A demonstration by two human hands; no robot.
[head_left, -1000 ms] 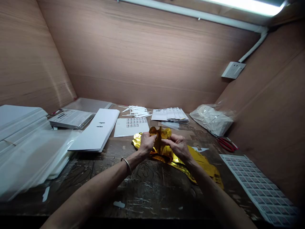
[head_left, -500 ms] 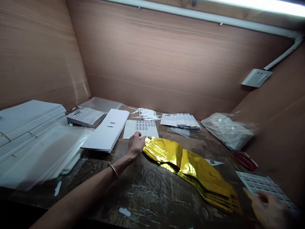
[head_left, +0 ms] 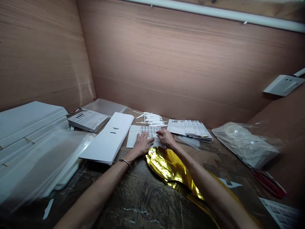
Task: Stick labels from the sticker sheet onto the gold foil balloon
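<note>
My left hand (head_left: 143,143) lies flat with fingers apart on a white sheet of small printed labels (head_left: 130,140) in the middle of the table. Beside it, my right hand (head_left: 166,138) has thumb and fingers pinched together at the printed rows. Whatever sits between those fingertips is too small to make out. Shiny gold foil bags (head_left: 169,165) lie in an overlapping row just in front of the sheet, reaching toward the lower right. My right forearm passes over them and hides part of the row.
A stack of long white cards (head_left: 107,136) lies left of the sheet, with clear plastic sleeves (head_left: 62,156) further left. White strips (head_left: 153,119) are heaped behind. Printed cards (head_left: 188,128), a plastic-wrapped bundle (head_left: 245,143) and red-handled scissors (head_left: 269,184) occupy the right side.
My right hand has come from the lower right to the label sheet. My left hand has left the gold bags' end and now rests on the sheet. The view has shifted slightly.
</note>
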